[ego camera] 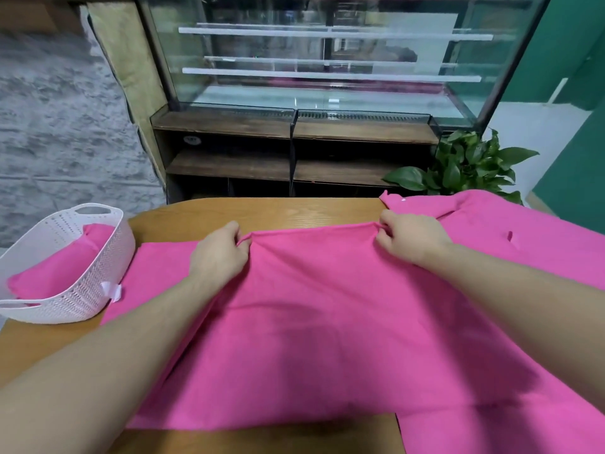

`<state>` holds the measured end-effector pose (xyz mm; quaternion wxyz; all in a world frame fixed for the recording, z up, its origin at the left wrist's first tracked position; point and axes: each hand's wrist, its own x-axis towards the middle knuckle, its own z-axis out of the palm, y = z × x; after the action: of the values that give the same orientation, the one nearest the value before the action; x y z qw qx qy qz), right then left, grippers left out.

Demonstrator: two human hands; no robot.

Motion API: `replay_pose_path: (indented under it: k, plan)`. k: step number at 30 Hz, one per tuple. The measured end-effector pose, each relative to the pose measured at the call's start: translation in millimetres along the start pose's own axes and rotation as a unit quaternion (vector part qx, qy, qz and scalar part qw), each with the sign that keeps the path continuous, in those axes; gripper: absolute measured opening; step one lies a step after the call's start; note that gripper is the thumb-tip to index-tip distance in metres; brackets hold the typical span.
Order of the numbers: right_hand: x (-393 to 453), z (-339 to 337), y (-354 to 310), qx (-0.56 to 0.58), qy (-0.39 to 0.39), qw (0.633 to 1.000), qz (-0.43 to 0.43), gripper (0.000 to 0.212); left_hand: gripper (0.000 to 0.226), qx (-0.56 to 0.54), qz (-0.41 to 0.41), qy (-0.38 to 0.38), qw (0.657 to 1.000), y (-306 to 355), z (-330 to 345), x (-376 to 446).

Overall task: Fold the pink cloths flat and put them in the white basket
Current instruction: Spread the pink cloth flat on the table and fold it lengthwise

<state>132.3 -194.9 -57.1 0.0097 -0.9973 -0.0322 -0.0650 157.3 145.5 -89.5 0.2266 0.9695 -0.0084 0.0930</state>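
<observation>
A large pink cloth [320, 322] lies spread across the wooden table [278, 211]. My left hand [219, 253] pinches its far edge near the middle. My right hand [412, 237] pinches the same far edge further right, and the edge is stretched taut between the two. More pink cloth [523, 237] lies loose at the right, reaching the table's far right corner. The white basket [108, 257] stands at the table's left edge with a folded pink cloth [62, 267] inside it.
A green potted plant [465, 165] stands behind the table's far right corner. A glass display case on dark wooden shelves [294, 126] fills the background. Bare table shows along the far edge and at the near left.
</observation>
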Motion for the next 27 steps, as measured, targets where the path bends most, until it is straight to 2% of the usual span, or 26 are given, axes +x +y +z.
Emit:
replay_pose_path:
  k: [3, 6, 8, 10, 14, 17, 22, 27]
  plan:
    - [18, 19, 2, -0.003, -0.094, 0.996, -0.008, 0.018, 0.02, 0.033, 0.023, -0.073, 0.997, 0, 19, 5]
    - [26, 37, 2, -0.021, -0.146, 0.989, -0.026, 0.039, 0.013, 0.084, 0.065, -0.111, 0.988, -5, 31, -1]
    - [30, 47, -1, -0.011, -0.128, 0.991, -0.03, 0.046, 0.019, 0.086, 0.098, -0.108, 0.986, -8, 32, -7]
    - [38, 53, -7, 0.025, -0.11, 0.993, -0.035, 0.046, 0.027, 0.066, 0.087, -0.121, 0.987, -16, 31, -5]
    - [56, 58, -21, 0.091, -0.134, 0.983, -0.089, 0.027, 0.02, 0.086, 0.02, -0.166, 0.982, -42, 21, 4]
    - [65, 65, -35, 0.077, -0.111, 0.983, -0.126, 0.014, 0.015, 0.116, 0.011, -0.15, 0.982, -52, 12, 13]
    - [76, 64, -55, 0.01, -0.021, 0.998, -0.059, 0.016, 0.014, 0.128, -0.006, -0.11, 0.986, -42, 10, 30]
    - [83, 81, -64, -0.031, -0.043, 0.999, -0.005, 0.019, 0.022, 0.165, -0.034, -0.1, 0.981, -39, 11, 36]
